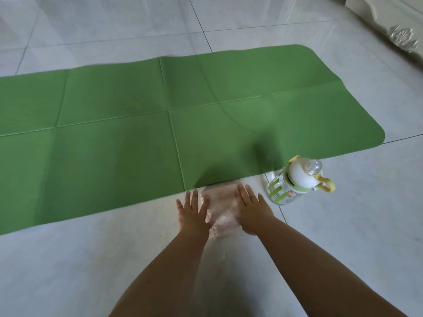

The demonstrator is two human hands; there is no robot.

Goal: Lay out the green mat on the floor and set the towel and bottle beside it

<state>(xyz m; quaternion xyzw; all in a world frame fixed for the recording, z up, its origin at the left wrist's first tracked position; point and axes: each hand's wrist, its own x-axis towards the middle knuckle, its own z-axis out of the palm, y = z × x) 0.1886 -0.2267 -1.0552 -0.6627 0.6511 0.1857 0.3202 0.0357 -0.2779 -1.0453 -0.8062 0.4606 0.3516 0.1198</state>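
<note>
The green mat (142, 124) lies flat and unfolded across the tiled floor, with fold creases showing. A folded pale pink towel (220, 210) sits on the floor just in front of the mat's near edge. My left hand (193, 212) presses on its left side with straight, spread fingers. On the towel's right side, my right hand (251, 210) lies flat in the same way. A clear bottle (295, 181) with a white lid, green bands and a yellow strap stands upright to the right of the towel, by the mat's near right corner.
Glossy white floor tiles (91, 259) surround the mat. A pale ornate piece of furniture (393, 26) runs along the upper right corner, beyond the mat's far end.
</note>
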